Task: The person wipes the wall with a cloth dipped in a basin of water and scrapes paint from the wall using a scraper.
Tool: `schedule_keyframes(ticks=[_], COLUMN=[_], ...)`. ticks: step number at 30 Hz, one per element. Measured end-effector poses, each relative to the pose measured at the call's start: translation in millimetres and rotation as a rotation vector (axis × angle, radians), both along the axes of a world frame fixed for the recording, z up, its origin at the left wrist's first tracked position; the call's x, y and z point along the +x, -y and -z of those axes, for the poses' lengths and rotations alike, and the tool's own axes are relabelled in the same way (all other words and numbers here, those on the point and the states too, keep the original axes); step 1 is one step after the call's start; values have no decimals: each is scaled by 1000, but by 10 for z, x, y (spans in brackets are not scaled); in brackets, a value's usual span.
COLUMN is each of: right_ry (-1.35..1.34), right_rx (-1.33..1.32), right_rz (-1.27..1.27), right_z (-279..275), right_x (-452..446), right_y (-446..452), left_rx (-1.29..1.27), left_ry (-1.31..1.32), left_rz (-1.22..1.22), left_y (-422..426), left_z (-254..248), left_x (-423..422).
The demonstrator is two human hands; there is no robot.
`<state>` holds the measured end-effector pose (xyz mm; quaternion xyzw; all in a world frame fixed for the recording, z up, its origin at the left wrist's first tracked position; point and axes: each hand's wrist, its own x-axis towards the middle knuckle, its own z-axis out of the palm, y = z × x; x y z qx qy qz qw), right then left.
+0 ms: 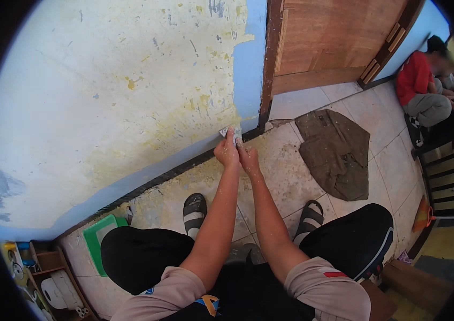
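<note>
Item: one small flat tool (224, 131), greyish and whitish, at the wall's lower edge, near its corner by the door frame (271, 59). Most of its shape is hidden by my grip; whether it touches the wall I cannot tell.

Item: my left hand (227, 153) and right hand (248, 159), side by side, the fingers of both clamped on the tool; their far sides out of sight.

Item: wall (104, 80), patchy, yellowed, blue along its edges.

Item: green tub (94, 243), on the floor by the wall's lower edge, partly covered by my left knee.

Item: shelf unit (50, 262), cut off by the dark rim of view.

Item: brown cloth (336, 155), crumpled on the floor before the door (323, 40), in the way there.

Item: seated person (425, 88), far right, partly hidden; handheld object too small to identify.
</note>
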<state>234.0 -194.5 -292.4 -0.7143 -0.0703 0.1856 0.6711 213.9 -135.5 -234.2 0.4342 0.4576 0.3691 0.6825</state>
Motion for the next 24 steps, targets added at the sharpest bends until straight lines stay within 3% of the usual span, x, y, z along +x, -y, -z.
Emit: schedule_keyframes(ticks=[6, 10, 14, 17, 20, 22, 24], right_ry=[-80, 2, 107, 77, 76, -111, -106], right_rx=[-55, 8, 200, 236, 228, -41, -45], right_rz=[-59, -37, -5, 7, 133, -44, -50], right_z=[71, 74, -430, -536, -222, -86, -122], right_x=[-8, 63, 175, 60, -40, -14, 73], right_y=[7, -114, -241, -252, -201, -68, -54], left_rx=[-98, -99, 5, 53, 58, -2, 6], left_ry=[3, 47, 195, 137, 67, -14, -4], left_rz=[40, 42, 48, 17, -17, 31, 53], left_y=[-58, -57, -104, -149, -90, -100, -110], left_z=[141, -165, -576, -326, -45, 83, 0], left_x=[-37, -39, 44, 64, 36, -6, 13])
